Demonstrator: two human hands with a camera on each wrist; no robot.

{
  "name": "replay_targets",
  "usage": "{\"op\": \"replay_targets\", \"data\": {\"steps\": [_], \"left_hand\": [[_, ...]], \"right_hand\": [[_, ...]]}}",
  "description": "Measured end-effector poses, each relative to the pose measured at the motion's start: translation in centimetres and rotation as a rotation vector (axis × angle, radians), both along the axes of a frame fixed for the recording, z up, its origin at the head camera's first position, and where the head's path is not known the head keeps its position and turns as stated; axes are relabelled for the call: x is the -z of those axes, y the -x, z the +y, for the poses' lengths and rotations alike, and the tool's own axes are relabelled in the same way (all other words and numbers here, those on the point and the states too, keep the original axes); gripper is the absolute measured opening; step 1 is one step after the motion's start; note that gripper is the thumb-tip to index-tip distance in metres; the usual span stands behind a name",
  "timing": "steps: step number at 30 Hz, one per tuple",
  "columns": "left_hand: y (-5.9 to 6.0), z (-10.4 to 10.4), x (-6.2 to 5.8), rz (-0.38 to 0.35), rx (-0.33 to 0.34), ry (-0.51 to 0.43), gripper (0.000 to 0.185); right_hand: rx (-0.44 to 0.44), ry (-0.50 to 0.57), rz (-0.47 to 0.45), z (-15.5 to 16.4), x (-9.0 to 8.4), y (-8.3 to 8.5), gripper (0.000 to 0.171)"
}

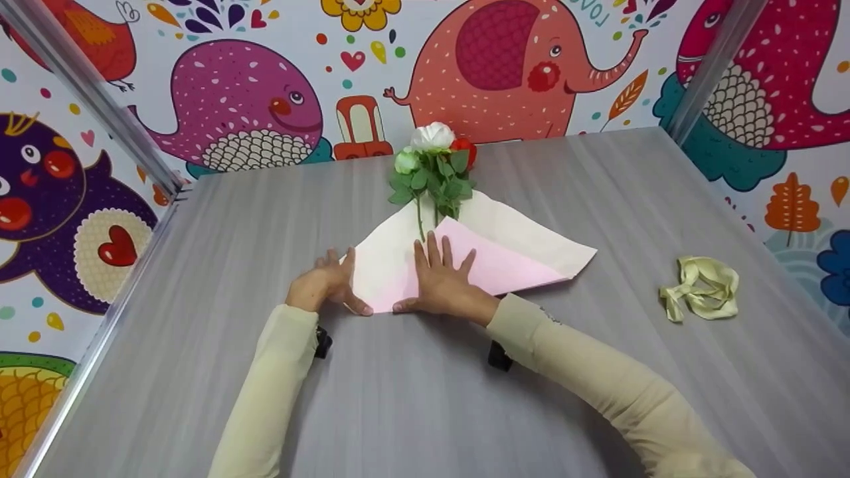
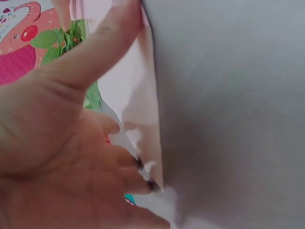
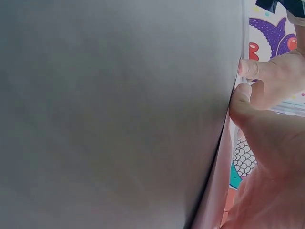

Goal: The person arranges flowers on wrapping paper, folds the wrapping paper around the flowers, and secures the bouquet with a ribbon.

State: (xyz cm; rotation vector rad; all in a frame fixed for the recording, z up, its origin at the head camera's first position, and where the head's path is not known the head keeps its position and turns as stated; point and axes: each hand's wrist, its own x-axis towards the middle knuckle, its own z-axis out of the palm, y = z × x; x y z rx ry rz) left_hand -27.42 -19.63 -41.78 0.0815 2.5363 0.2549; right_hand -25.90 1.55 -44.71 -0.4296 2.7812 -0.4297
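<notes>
A folded sheet of wrapping paper point(image 1: 524, 249), cream outside and pink inside, lies on the grey table point(image 1: 425, 398). Artificial flowers point(image 1: 433, 166), white, red and green with leafy stems, lie in it with their heads sticking out at the far end. My right hand point(image 1: 441, 279) presses flat on the pink flap with fingers spread. My left hand point(image 1: 330, 282) holds the paper's left edge near the bottom corner. In the left wrist view its fingertips point(image 2: 138, 167) curl against the raised paper edge point(image 2: 143, 105) and the thumb lies along it. The right wrist view shows the right hand point(image 3: 267, 143) beside the paper's edge point(image 3: 214, 191).
A loose cream ribbon point(image 1: 705, 289) lies on the table to the right. Walls with colourful cartoon animals point(image 1: 505, 66) and metal frame posts point(image 1: 93, 99) enclose the table on the left, back and right.
</notes>
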Motion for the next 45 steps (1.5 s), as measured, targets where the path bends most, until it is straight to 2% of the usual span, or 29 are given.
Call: {"op": "replay_targets", "data": {"steps": [4,9,15,21,30,36,45], "left_hand": [[0.3,-0.3,0.5,-0.024,-0.002,-0.023,0.131],[0.3,-0.3,0.4,-0.052,0.000,-0.022,0.129],[0.4,-0.3,0.5,-0.050,0.016,-0.022,0.128],[0.3,-0.5,0.5,-0.046,0.017,-0.017,0.128],[0.5,-0.7,0.5,-0.061,0.031,-0.036,0.128],[0.4,-0.6,0.4,-0.070,0.023,-0.036,0.128],[0.2,-0.5,0.3,-0.053,0.034,-0.029,0.128]], "right_hand": [[0.034,-0.012,-0.022,1.6,-0.1,0.1,0.132],[0.076,-0.010,-0.047,4.3,-0.3,0.3,0.137],[0.102,0.000,-0.046,7.7,-0.6,0.5,0.142],[0.126,-0.003,-0.059,11.0,-0.9,0.6,0.142],[0.173,-0.025,-0.131,16.8,-1.3,0.7,0.139],[0.210,-0.038,-0.138,20.3,-1.5,0.7,0.138],[0.242,-0.042,-0.170,23.5,-1.6,0.4,0.139]]}}
